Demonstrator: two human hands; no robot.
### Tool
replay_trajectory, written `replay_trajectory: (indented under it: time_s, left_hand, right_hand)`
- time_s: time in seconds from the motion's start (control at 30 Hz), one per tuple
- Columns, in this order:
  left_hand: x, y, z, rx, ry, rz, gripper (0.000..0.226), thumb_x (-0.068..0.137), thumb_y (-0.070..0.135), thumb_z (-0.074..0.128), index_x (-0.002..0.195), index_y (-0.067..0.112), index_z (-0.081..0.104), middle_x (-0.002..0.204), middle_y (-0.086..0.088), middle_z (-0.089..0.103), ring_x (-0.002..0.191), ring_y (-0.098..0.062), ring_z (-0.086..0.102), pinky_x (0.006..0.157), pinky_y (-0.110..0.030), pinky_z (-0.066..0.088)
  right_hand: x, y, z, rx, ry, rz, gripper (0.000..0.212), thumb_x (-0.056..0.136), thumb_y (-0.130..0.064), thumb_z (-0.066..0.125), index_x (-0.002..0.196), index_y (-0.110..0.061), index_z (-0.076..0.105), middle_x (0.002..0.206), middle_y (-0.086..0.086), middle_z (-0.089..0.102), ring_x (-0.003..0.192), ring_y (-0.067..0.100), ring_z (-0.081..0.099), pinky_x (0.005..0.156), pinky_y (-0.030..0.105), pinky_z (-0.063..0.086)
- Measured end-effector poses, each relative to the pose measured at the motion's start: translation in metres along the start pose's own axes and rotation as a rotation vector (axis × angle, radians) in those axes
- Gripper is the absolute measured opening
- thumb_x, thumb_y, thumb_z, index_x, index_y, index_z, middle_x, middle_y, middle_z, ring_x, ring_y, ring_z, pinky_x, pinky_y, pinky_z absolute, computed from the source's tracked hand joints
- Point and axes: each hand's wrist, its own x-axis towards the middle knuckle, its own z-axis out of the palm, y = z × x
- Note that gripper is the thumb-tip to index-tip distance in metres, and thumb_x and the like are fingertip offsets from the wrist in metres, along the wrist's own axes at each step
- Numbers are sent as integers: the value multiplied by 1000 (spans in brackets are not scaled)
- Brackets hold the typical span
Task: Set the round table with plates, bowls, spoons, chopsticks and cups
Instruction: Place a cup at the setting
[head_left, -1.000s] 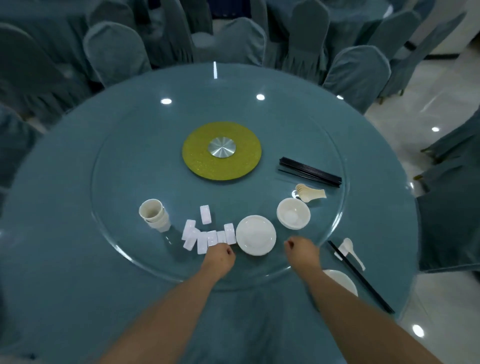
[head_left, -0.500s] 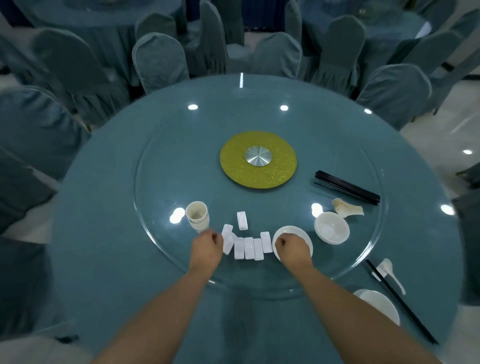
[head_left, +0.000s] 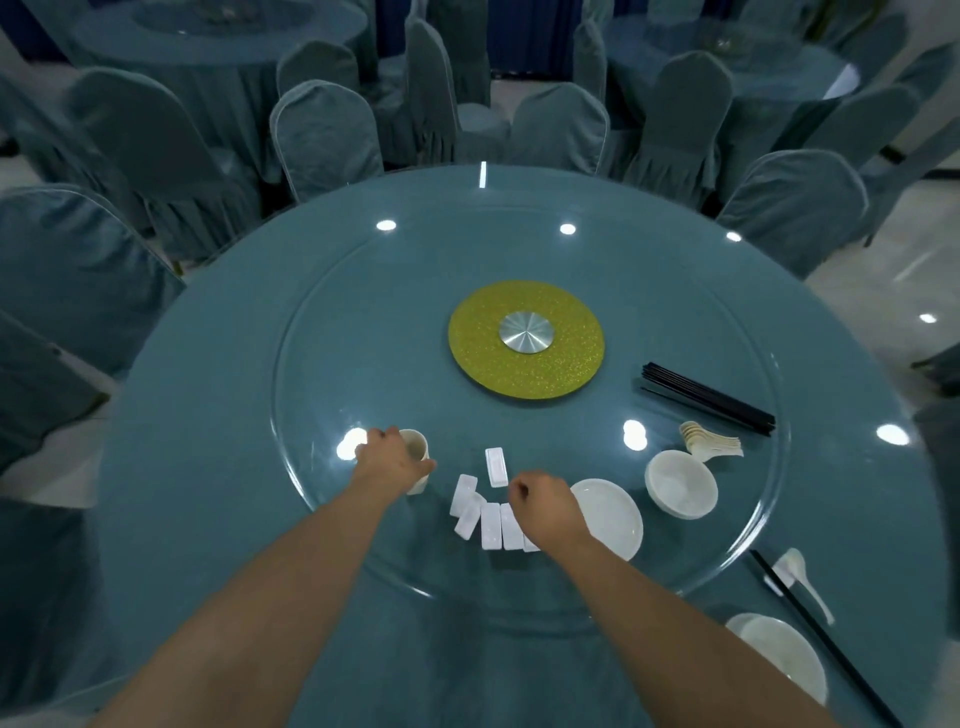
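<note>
My left hand (head_left: 390, 464) wraps the cup stack (head_left: 415, 460) to lift one; my right hand's (head_left: 545, 506) fingers curl over the rests (head_left: 491, 522), hold unclear.

Left hand (head_left: 390, 460) covers cup stack (head_left: 415, 457) side; right hand (head_left: 545, 506) hides rests (head_left: 491, 525) row end; fingers unseen.

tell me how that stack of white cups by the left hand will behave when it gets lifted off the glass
The stack of cups looks glazed and hard, so probably rigid, fairly slippery and breakable if knocked. Tall and narrow on the smooth glass turntable, it could tip or slide under a sideways push. The left hand wraps around it, which likely keeps the nested cups together.
</note>
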Motion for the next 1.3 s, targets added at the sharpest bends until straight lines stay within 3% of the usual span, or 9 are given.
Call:
replay_trajectory:
  time_s: [0.23,0.5,0.7,0.9,1.13,1.23,1.3]
  left_hand:
    - [11,8,-5,74,-19,-55,73,75,56,67,131,15,44,130,-9,35,120,-33,40,94,-37,43]
    - [16,6,-8,96,-27,-37,66,76,53,66,126,17,45,124,-10,44,117,-31,48,94,-35,40]
    - [13,12,-21,120,15,15,56,78,50,63,119,17,48,119,-8,56,113,-28,54,96,-35,40]
    - [-4,16,-42,117,65,74,62,74,53,63,122,17,47,120,-10,50,117,-29,45,96,-34,34]
    - [-54,41,-57,-1,87,171,70,70,51,68,129,20,48,126,-8,43,115,-32,46,94,-37,41]
    - [-86,59,-43,-40,4,275,72,71,50,72,134,24,49,132,-6,43,119,-29,50,101,-37,43]
    - [-113,71,-26,-44,-61,368,71,71,50,75,132,22,52,131,-5,47,117,-26,53,101,-35,44]
  right_hand:
    - [1,16,-8,22,-1,53,30,87,-10,43,59,-18,36,64,0,46,62,19,40,58,32,34]
    - [-4,17,-11,30,-3,69,20,88,-10,43,68,-12,49,72,8,57,64,20,45,63,37,44]
    - [-7,20,-17,17,5,73,26,88,-10,44,63,-14,42,64,1,48,63,20,43,60,33,39]
    - [-15,17,-29,39,43,67,29,90,-11,44,62,-16,41,66,1,51,65,19,46,62,32,41]
    - [-40,5,-46,133,119,40,37,90,-13,45,56,-18,30,53,-2,35,61,19,36,56,29,31]
    - [-55,5,-55,245,74,67,28,90,-16,45,63,-11,42,61,2,43,64,24,38,60,32,35]
    - [-71,12,-60,396,29,107,24,91,-19,46,74,-4,55,69,4,52,68,32,56,65,32,44]
